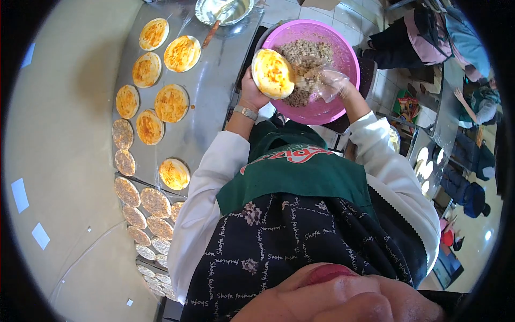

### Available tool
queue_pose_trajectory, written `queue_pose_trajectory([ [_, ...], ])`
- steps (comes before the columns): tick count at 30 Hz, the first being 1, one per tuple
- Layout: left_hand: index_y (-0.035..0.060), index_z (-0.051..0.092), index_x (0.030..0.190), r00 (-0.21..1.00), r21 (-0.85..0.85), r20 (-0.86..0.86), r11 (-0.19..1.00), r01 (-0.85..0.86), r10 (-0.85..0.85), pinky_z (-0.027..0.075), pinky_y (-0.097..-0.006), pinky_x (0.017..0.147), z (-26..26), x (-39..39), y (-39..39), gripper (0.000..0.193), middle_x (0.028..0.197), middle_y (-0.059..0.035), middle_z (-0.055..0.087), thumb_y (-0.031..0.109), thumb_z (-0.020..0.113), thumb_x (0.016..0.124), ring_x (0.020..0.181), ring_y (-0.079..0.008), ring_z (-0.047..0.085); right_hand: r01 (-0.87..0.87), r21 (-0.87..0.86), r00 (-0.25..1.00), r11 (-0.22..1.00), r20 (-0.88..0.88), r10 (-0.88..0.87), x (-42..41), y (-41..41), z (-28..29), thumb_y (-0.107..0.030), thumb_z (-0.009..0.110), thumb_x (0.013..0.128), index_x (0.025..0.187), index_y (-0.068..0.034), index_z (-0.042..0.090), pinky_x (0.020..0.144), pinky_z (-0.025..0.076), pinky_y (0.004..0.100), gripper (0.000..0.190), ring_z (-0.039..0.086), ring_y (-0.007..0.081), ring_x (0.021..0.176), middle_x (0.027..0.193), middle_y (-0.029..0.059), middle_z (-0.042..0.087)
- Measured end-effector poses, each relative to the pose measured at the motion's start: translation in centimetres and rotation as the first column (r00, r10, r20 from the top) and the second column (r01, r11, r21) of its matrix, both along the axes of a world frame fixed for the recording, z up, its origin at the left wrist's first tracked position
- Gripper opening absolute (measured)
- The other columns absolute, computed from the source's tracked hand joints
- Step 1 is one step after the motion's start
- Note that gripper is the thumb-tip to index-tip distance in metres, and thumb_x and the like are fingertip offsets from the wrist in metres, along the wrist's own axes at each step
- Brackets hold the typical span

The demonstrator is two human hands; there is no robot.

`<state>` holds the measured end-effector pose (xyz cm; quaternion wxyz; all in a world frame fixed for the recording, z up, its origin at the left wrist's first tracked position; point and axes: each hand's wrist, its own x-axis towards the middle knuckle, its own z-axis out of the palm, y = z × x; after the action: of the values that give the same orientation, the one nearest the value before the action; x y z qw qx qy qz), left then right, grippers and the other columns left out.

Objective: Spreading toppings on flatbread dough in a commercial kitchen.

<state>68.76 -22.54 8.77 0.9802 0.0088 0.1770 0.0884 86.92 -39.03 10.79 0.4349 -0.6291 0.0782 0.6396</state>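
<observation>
My left hand (254, 90) holds a flat dough round (272, 74) coated with orange-red sauce, tilted at the left rim of a pink plastic basin (351, 60). Inside the basin lies a crumbly grey-brown mixture (307, 49) that looks like ground meat. Over that mixture is my right hand (332, 82), in a clear plastic glove. Its fingertips are blurred among the crumbs, so their grip is hard to make out.
Several sauced rounds (172, 103) lie on the metal table (209, 100) at left. Rounds with a brown topping (155, 202) continue nearer me. A metal bowl (241, 16) with a wooden-handled utensil (211, 34) stands at the far end. Other people (406, 38) are at right.
</observation>
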Motion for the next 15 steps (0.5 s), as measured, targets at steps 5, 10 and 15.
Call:
queue_pose_trajectory([
  [5,0.0051,0.045,0.130,0.991,0.019,0.044,0.992,0.124,-0.124,0.034,-0.0467,0.104,-1.1,2.3,-3.1,0.057,0.132,-0.0150,0.049,0.043,0.027,0.093,0.120,-0.0322,0.048,-0.687,-0.473,-0.027,0.551,0.775,0.631,0.4,1.4,4.4,-0.020,0.047,0.091,0.109,-0.003,0.061,0.104,0.031,0.0380,0.028,0.054,0.0256,0.106,0.107,0.0112,0.063],
  [10,0.0056,0.045,0.131,0.992,-0.082,0.045,0.989,0.125,-0.122,0.033,-0.0474,0.105,-1.3,2.3,-4.5,0.051,0.132,-0.0149,0.049,0.037,0.030,0.094,0.121,-0.0321,0.047,-0.504,-0.535,0.188,0.678,0.699,0.690,-0.9,3.3,7.7,-0.035,0.047,0.091,0.127,-0.005,0.049,0.105,0.034,0.0388,0.047,0.047,0.0347,0.120,0.129,0.0198,0.049],
  [15,0.0073,0.046,0.131,0.995,-0.134,0.049,0.987,0.093,-0.087,0.032,-0.0479,0.105,-2.1,1.8,-4.7,0.050,0.132,-0.0147,0.049,0.038,0.031,0.094,0.122,-0.0320,0.046,-0.612,-0.127,0.087,0.780,0.970,0.226,-4.8,-0.3,3.9,-0.052,0.040,0.091,0.130,-0.008,0.047,0.102,0.036,0.0404,0.059,0.048,0.0343,0.119,0.134,0.0217,0.042],
])
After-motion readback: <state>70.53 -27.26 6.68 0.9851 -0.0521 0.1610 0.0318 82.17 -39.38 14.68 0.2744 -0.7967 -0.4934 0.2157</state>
